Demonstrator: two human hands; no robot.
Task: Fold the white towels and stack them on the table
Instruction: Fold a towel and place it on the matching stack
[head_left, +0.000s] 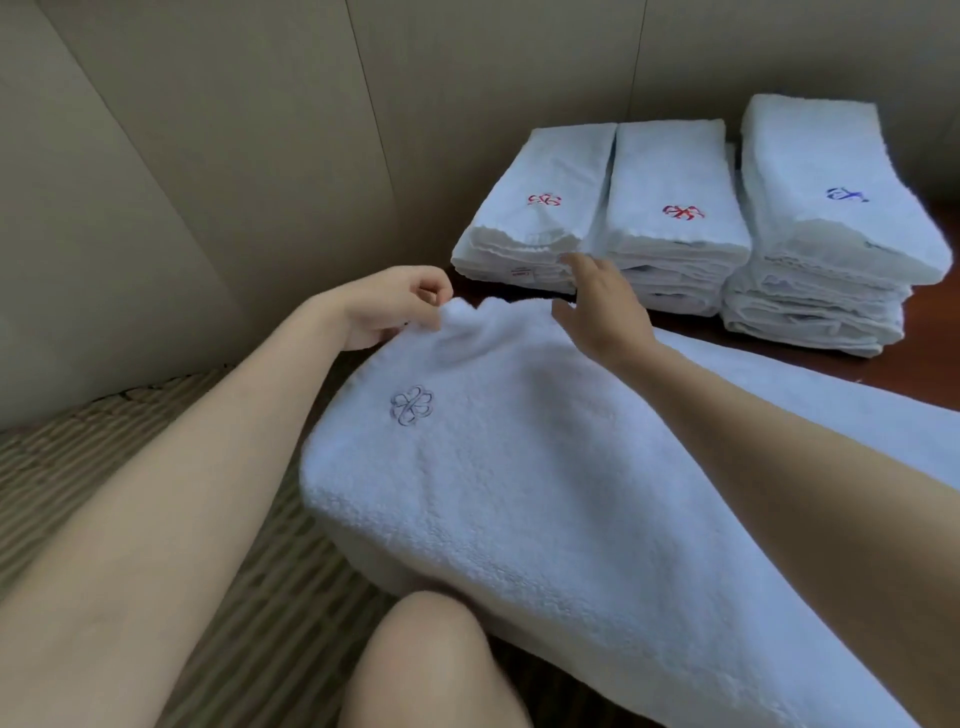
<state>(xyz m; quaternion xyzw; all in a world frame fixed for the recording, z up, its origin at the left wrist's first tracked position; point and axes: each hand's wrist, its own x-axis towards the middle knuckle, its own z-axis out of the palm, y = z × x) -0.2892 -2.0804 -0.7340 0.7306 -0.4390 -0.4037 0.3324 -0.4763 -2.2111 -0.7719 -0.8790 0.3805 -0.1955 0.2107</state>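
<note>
While the left hand (395, 306) pinches the far left corner of the towel (519, 467) between curled fingers, the cloth lies spread over the near edge of the table (883, 374) and droops toward the person's knee (431, 660). On its left part sits a small embroidered emblem (411, 405) in a dull purple thread. Further right, the right hand (602, 306) hovers with fingers straight and loosely spread, holding nothing, just above the towel's far edge and close to the front of the stacks. Beyond it, three piles of folded towels stand side by side against the wall: the left pile (535, 218) and the middle pile (675, 208) carry red emblems, the right pile (831, 208) a blue one and stands tallest.

Judging by this, the fold is in its early part: the towel is laid out, one corner is taken, the second is not. The next move seems to call for the right hand to take the matching far corner, so both corners can be drawn together evenly without dragging the cloth off the table.
</note>
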